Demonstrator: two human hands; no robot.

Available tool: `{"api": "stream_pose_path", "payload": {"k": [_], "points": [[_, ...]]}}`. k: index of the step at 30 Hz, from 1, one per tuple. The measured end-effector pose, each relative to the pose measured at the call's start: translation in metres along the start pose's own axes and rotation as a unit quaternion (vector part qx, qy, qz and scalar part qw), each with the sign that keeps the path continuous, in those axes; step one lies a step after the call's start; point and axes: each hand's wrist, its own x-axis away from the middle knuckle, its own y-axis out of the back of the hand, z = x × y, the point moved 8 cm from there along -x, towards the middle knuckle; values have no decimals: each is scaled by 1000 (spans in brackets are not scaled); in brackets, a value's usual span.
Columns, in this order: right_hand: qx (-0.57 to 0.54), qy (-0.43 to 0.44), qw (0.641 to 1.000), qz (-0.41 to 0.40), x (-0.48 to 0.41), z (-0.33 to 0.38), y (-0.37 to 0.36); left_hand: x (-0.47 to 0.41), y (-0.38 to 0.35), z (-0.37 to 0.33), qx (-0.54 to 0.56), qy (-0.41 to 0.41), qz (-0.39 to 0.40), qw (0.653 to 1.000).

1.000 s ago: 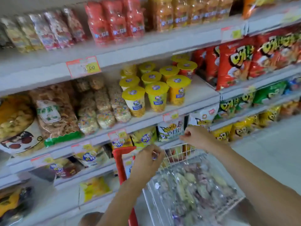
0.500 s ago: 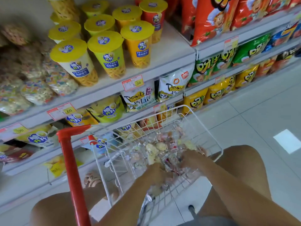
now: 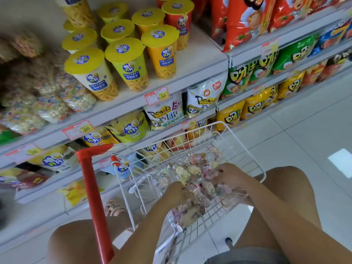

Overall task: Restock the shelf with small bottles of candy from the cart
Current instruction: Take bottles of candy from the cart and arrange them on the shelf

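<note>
Several small clear candy bottles (image 3: pixel 187 169) with silver caps lie heaped in the white wire cart basket (image 3: pixel 245 147) in front of me. My left hand (image 3: pixel 176 193) is down in the near side of the heap, fingers curled round a bottle. Further right, my right hand (image 3: pixel 227 174) digs into the pile with its fingers curled round another bottle; the fingertips are buried among the bottles. Above and to the left, colourful candy containers (image 3: pixel 76 96) stand on the white shelf (image 3: pixel 123 109).
The cart's red handle post (image 3: pixel 91 187) rises left of the basket. Yellow-lidded snack cups (image 3: pixel 125 63) fill the shelf's middle, with snack bags on lower shelves and red bags (image 3: pixel 245 20) at the right. My knees flank the cart; pale tiled floor (image 3: pixel 314 121) lies to the right.
Both hands dropped from shelf height into the cart basket and now sit in the bottle heap. My view tilted down toward the cart.
</note>
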Motion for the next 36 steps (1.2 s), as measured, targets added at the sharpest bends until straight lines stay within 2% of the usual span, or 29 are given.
{"api": "stream_pose_path", "payload": {"k": [6, 12, 15, 18, 23, 25, 27, 29, 31, 36], "points": [[-173, 102, 975, -96, 43, 66, 62, 66, 114, -32, 101, -77, -150, 980], [-220, 237, 933, -157, 121, 178, 122, 181, 204, -58, 77, -159, -287, 942], [-239, 327, 899, -166, 169, 245, 139, 236, 245, -59, 104, -196, -361, 906], [-259, 404, 861, -168, 213, 309, 156, 290, 290, -51, 186, -252, -421, 851], [-298, 506, 798, -138, 281, 408, 182, 371, 363, -43, 288, -329, -452, 777], [-317, 532, 780, -89, 295, 447, 186, 398, 391, -47, 286, -351, -460, 763], [-337, 545, 766, -49, 303, 486, 188, 416, 418, -52, 271, -354, -463, 766], [-337, 548, 764, -43, 303, 522, 193, 426, 446, -55, 276, -356, -457, 767], [-299, 552, 775, -74, 301, 554, 201, 434, 471, -57, 258, -344, -470, 771], [-96, 511, 830, -203, 291, 606, 225, 428, 524, -56, 134, -254, -539, 792]]}}
